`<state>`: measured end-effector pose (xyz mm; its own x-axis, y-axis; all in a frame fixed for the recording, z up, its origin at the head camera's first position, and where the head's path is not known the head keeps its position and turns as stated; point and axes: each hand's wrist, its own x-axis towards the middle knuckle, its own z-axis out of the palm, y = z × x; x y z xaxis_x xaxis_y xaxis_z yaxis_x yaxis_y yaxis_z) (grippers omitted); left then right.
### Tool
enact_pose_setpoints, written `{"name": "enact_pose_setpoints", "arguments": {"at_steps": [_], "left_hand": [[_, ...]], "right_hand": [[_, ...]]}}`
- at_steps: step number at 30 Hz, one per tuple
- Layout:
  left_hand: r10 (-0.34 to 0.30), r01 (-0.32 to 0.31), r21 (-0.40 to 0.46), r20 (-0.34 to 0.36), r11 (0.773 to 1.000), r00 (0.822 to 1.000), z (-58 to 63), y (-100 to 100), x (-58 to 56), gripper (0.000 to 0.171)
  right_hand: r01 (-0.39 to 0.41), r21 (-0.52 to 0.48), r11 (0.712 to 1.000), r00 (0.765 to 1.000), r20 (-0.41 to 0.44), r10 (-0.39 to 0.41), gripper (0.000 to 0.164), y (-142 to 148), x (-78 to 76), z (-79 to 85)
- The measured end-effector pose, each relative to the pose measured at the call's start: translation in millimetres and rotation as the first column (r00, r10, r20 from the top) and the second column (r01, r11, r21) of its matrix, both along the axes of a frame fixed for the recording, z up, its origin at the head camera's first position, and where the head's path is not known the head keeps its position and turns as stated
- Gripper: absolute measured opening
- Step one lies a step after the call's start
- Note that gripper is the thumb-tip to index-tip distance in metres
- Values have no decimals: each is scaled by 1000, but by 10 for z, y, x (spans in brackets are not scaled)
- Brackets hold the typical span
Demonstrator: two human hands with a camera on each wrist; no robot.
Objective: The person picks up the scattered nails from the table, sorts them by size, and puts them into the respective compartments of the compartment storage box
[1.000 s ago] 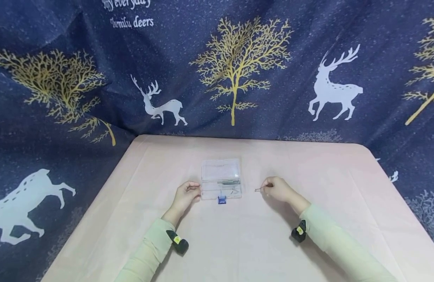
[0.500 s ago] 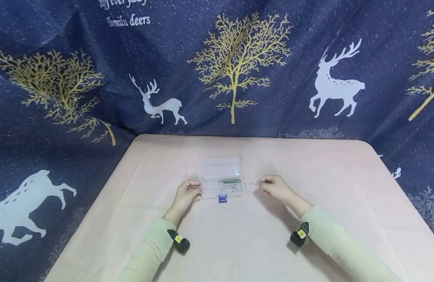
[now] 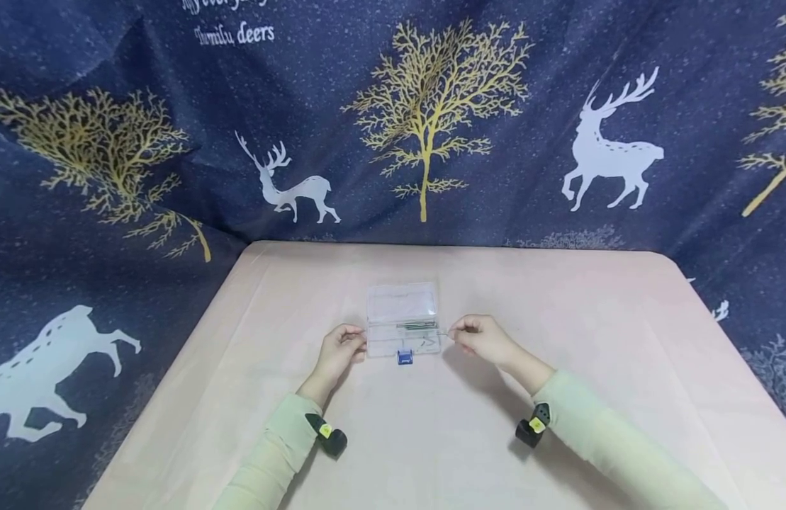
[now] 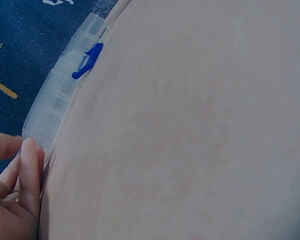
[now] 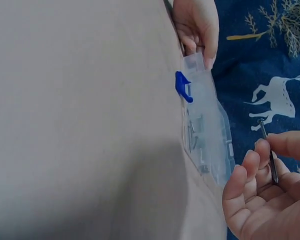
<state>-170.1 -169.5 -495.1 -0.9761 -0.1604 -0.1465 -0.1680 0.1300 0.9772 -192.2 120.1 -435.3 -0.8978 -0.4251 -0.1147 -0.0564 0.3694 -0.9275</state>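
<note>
A clear plastic compartment box (image 3: pixel 400 301) lies on the table, its lid raised at the far side and a blue latch (image 3: pixel 405 357) at the front. Several long thin nails (image 3: pixel 418 326) fill one right-hand compartment; smaller metal pieces (image 3: pixel 426 341) lie nearer the latch. My left hand (image 3: pixel 339 348) pinches the box's left edge, thumb and fingertips at its corner in the left wrist view. Just off the box's right side, my right hand (image 3: pixel 485 338) pinches a dark metal nail (image 5: pixel 263 130) between thumb and fingers. Its flat head points up and away from the palm in the right wrist view.
A pale pink cloth covers the table (image 3: pixel 393 439). Behind it hangs a dark blue curtain (image 3: pixel 495 191) printed with deer and golden trees. Black wrist cameras sit on the left sleeve (image 3: pixel 332 442) and the right sleeve (image 3: pixel 529 428).
My right hand has moved left, bringing the nail up to the box's right edge and turning it toward the compartments. The left hand has stayed at the box's left edge.
</note>
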Motion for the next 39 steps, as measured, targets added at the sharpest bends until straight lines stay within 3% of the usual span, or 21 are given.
{"name": "enact_pose_setpoints", "arguments": {"at_steps": [7, 18, 24, 33, 39], "left_hand": [[-1, 1, -6, 1, 1000, 1000, 8, 0, -12, 19], [4, -4, 0, -2, 1000, 1000, 94, 21, 15, 20], [4, -4, 11, 6, 1000, 1000, 26, 13, 0, 20], [-38, 38, 0, 10, 999, 999, 43, -14, 5, 23], [-17, 17, -10, 9, 1000, 1000, 42, 8, 19, 26]], "right_hand": [[-22, 32, 999, 998, -56, 24, 21, -48, -15, -48], [-21, -10, 1000, 1000, -17, 21, 20, -107, 19, -150], [-20, 0, 1000, 999, -27, 20, 19, -159, 19, -197], [-20, 7, 1000, 998, -66, 20, 18, -269, -8, -142], [-16, 29, 999, 998, -62, 18, 17, -326, -44, -134]]}}
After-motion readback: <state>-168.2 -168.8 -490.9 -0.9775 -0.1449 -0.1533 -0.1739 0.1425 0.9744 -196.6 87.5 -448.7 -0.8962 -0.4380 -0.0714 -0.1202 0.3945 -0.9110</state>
